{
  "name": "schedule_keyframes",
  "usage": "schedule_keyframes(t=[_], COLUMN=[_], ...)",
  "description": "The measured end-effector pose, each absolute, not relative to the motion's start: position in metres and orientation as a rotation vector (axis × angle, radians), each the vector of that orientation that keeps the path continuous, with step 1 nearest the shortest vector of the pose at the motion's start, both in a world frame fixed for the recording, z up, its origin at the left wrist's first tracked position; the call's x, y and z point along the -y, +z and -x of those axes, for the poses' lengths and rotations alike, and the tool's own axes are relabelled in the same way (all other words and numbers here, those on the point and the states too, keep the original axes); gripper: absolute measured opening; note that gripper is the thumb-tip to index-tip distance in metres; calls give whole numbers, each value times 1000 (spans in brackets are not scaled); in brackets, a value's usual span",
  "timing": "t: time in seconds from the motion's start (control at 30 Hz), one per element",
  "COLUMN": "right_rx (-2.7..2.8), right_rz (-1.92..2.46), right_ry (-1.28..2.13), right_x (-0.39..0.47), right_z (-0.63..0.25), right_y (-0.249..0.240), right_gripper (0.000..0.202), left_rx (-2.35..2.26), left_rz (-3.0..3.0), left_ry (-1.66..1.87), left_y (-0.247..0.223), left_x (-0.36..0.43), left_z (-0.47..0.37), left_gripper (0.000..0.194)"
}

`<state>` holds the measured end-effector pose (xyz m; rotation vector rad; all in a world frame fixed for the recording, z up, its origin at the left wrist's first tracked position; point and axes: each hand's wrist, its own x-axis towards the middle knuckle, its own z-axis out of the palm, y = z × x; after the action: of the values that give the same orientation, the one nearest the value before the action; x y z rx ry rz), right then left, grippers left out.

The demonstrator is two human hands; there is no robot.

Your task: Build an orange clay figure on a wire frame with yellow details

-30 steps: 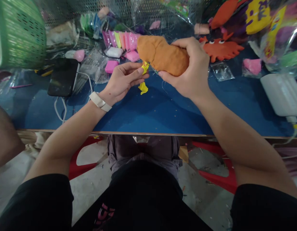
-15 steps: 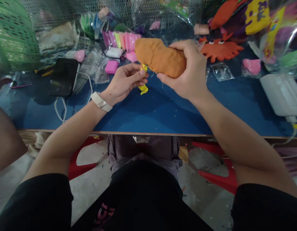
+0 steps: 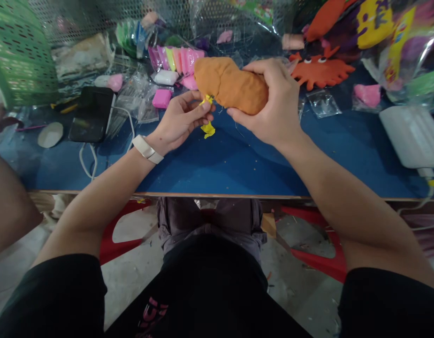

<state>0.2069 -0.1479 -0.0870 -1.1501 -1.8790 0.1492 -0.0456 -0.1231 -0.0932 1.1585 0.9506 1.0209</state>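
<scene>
An orange clay lump [image 3: 234, 87], rounded and long with a crease near its left part, is held above the blue table [image 3: 217, 173]. My right hand [image 3: 276, 101] wraps round its right end, fingers behind and thumb at the lower front. My left hand [image 3: 186, 115] pinches a crumpled yellow piece [image 3: 208, 130] between thumb and fingers, close to the underside of the lump's left end. Part of the yellow piece hangs below the fingers. Thin threads dangle under the lump.
An orange crab figure with eyes [image 3: 320, 70] lies at the back right, near a white device [image 3: 410, 136]. On the left are a black phone [image 3: 92, 114] with a white cable, a green basket [image 3: 23, 56] and a round disc [image 3: 50, 134]. Another person's arm [image 3: 11, 206] shows at the left edge.
The other person's hand has shifted at the far left, and the round disc now shows on the table. My hands and the orange lump have barely moved.
</scene>
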Motion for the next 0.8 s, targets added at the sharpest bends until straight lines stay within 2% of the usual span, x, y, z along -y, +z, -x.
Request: schedule_keyframes(t=[0.13,0.27,0.43,0.6,0.8], right_rx=[1885,1883,1857,1845,1835], right_rz=[1170,1177,1181,1206,1229], right_ry=[151,157,168,184,233], right_x=[148,149,148,151,152], right_z=[-207,-206,-206,-204,-204], right_y=[-87,-87,-86,-83,-81], right_gripper=[61,60,59,51,54], left_rx=[-943,-967,-1028,-1011,-1030], left_rz=[-1277,-1399,-1444,-1452,-1394], left_ry=[1045,1069,1087,1140,1187], left_y=[-100,-106,-107,-110,-106], left_x=[123,124,125,125,121], left_z=[47,50,51,52,50], left_gripper=[46,43,55,48,33])
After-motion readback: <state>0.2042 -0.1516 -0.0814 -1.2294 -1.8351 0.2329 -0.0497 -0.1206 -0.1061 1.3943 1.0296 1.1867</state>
